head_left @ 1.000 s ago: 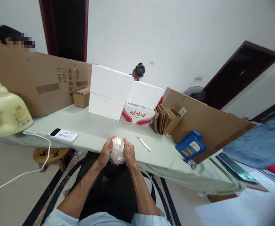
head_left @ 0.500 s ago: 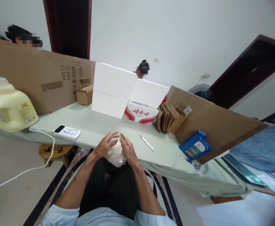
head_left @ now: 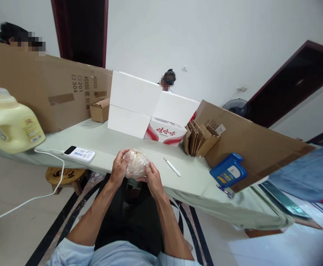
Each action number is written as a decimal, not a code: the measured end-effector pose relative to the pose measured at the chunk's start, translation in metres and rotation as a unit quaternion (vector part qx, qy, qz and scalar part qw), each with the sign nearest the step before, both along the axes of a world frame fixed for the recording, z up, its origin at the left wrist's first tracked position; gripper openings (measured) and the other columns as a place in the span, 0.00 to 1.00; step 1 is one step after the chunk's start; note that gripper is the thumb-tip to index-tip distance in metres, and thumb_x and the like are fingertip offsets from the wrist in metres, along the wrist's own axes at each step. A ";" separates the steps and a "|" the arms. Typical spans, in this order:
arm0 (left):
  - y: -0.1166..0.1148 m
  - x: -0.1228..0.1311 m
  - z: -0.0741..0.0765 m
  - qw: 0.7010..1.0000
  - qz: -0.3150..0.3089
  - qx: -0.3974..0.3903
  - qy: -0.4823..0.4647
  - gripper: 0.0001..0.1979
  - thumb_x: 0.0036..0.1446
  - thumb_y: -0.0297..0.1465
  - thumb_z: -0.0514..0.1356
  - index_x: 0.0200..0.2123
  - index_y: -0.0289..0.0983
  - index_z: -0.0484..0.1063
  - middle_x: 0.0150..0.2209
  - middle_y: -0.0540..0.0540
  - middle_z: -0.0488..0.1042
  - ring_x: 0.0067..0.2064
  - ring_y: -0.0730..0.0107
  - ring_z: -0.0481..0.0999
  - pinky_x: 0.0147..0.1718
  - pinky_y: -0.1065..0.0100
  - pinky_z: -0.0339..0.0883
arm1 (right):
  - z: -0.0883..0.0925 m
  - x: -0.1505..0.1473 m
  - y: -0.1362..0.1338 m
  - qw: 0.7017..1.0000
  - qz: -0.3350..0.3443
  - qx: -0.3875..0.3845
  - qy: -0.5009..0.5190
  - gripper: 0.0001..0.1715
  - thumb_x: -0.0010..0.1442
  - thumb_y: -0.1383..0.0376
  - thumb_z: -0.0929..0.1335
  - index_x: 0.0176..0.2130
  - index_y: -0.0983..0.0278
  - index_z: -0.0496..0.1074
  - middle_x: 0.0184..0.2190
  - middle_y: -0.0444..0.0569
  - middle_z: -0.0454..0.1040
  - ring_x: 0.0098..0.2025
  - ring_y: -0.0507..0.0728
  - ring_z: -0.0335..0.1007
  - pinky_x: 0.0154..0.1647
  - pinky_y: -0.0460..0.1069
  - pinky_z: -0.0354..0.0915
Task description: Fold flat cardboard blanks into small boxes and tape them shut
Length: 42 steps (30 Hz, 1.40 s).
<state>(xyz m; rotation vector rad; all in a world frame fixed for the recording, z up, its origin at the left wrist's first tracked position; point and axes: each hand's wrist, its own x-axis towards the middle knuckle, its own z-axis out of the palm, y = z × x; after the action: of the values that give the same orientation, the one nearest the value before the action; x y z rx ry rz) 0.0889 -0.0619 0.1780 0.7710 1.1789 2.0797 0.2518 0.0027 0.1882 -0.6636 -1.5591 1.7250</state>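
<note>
Between both hands is a roundish bundle in clear, crinkled plastic (head_left: 136, 163), pale whitish-beige inside; what the plastic contains cannot be made out. My left hand (head_left: 119, 166) grips its left side, thumb on top. My right hand (head_left: 152, 176) pinches the lower right side, with fingers partly hidden underneath. The bundle is held at the table's near edge, above my lap. To the right of it, a slim white pen-like tool (head_left: 172, 167) with a thin tip lies on the pale green tablecloth (head_left: 189, 184).
A white power bank (head_left: 79, 154) with a cable lies left, near a yellow jug (head_left: 14, 125). At right are a blue bottle (head_left: 228, 170), a pen (head_left: 224, 191) and folded cardboard (head_left: 198, 138). White boxes (head_left: 133, 96) line the back. Two people are beyond the cardboard.
The plastic-wrapped bundle has been raised and tipped, so more of its upper face shows. My hands have moved from cupping over it to gripping its left and right sides.
</note>
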 end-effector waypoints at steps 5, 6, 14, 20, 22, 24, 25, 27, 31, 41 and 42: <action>-0.011 -0.013 0.010 0.998 -0.047 -0.035 0.036 0.37 0.44 0.49 0.79 0.54 0.36 0.80 0.49 0.39 0.85 0.49 0.52 0.84 0.46 0.62 0.76 | 0.006 0.005 0.002 0.998 0.014 0.032 -0.043 0.36 0.60 0.38 0.75 0.55 0.59 0.80 0.45 0.49 0.83 0.41 0.61 0.78 0.31 0.52 0.78; -0.011 -0.014 0.010 0.997 -0.051 -0.044 0.041 0.38 0.43 0.49 0.79 0.54 0.35 0.81 0.46 0.40 0.85 0.46 0.52 0.84 0.44 0.62 0.76 | 0.005 0.005 0.003 0.998 0.012 0.031 -0.046 0.35 0.60 0.38 0.75 0.54 0.60 0.80 0.44 0.49 0.82 0.40 0.61 0.78 0.31 0.52 0.78; 0.005 0.011 -0.014 0.994 0.081 -0.070 0.001 0.34 0.54 0.57 0.71 0.53 0.38 0.74 0.45 0.45 0.80 0.43 0.63 0.79 0.41 0.68 0.73 | -0.028 -0.028 -0.013 0.986 -0.156 0.056 0.007 0.46 0.66 0.30 0.64 0.66 0.57 0.67 0.57 0.54 0.77 0.51 0.62 0.78 0.47 0.55 0.77; -0.001 0.012 -0.010 0.996 0.010 -0.084 0.010 0.36 0.42 0.54 0.78 0.46 0.36 0.77 0.39 0.46 0.81 0.38 0.63 0.80 0.37 0.67 0.75 | -0.024 -0.036 -0.024 0.953 -0.266 0.143 -0.005 0.32 0.72 0.35 0.58 0.48 0.58 0.69 0.44 0.49 0.76 0.47 0.61 0.72 0.51 0.54 0.72; -0.003 0.004 -0.008 0.996 -0.009 -0.084 0.018 0.39 0.40 0.54 0.79 0.49 0.35 0.78 0.40 0.45 0.82 0.39 0.61 0.81 0.37 0.66 0.75 | -0.022 -0.036 -0.025 0.957 -0.246 0.154 -0.008 0.29 0.72 0.37 0.60 0.45 0.57 0.69 0.40 0.47 0.75 0.43 0.59 0.71 0.46 0.53 0.71; -0.004 0.000 -0.008 0.996 -0.027 -0.079 0.030 0.40 0.43 0.56 0.77 0.52 0.35 0.79 0.41 0.43 0.84 0.39 0.60 0.82 0.38 0.66 0.76 | -0.021 -0.036 -0.024 0.960 -0.227 0.164 -0.010 0.27 0.73 0.39 0.60 0.43 0.57 0.69 0.38 0.45 0.74 0.41 0.58 0.69 0.44 0.52 0.70; -0.003 0.001 -0.010 0.996 -0.035 -0.077 0.036 0.40 0.45 0.57 0.76 0.52 0.34 0.79 0.41 0.42 0.84 0.39 0.60 0.82 0.38 0.65 0.76 | -0.021 -0.035 -0.023 0.961 -0.220 0.169 -0.011 0.26 0.73 0.40 0.60 0.43 0.57 0.68 0.37 0.45 0.74 0.40 0.58 0.69 0.44 0.52 0.69; 0.000 0.006 -0.015 0.995 -0.037 -0.074 0.047 0.39 0.49 0.59 0.73 0.50 0.33 0.81 0.39 0.42 0.84 0.37 0.60 0.82 0.37 0.65 0.76 | -0.022 -0.034 -0.019 0.962 -0.211 0.175 -0.014 0.26 0.73 0.40 0.60 0.41 0.57 0.68 0.36 0.44 0.73 0.40 0.58 0.68 0.43 0.52 0.68; 0.006 0.017 -0.024 0.995 -0.006 -0.072 0.073 0.36 0.51 0.59 0.72 0.49 0.34 0.81 0.41 0.42 0.84 0.40 0.58 0.82 0.38 0.65 0.76 | -0.024 -0.022 -0.009 0.966 -0.192 0.172 -0.032 0.28 0.71 0.39 0.62 0.45 0.58 0.71 0.39 0.46 0.75 0.42 0.59 0.70 0.46 0.52 0.69; 0.011 -0.001 -0.042 0.980 -0.049 -0.078 0.174 0.46 0.48 0.49 0.77 0.66 0.39 0.73 0.67 0.34 0.75 0.68 0.40 0.75 0.64 0.50 0.72 | -0.034 0.009 0.014 0.982 -0.075 0.147 -0.090 0.29 0.59 0.46 0.76 0.51 0.60 0.74 0.42 0.47 0.80 0.40 0.58 0.77 0.35 0.50 0.74; 0.012 -0.004 -0.045 0.978 -0.059 -0.085 0.181 0.46 0.48 0.48 0.77 0.67 0.39 0.72 0.69 0.32 0.73 0.68 0.37 0.74 0.62 0.48 0.73 | -0.035 0.012 0.017 0.979 -0.085 0.159 -0.090 0.30 0.58 0.49 0.77 0.53 0.60 0.73 0.46 0.48 0.80 0.43 0.58 0.77 0.40 0.50 0.75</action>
<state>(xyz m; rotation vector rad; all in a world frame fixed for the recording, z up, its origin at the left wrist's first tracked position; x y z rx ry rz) 0.0849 -0.0499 0.1329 1.1396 1.4442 1.7592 0.2634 0.0194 0.1528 -0.7786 -1.7973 1.2824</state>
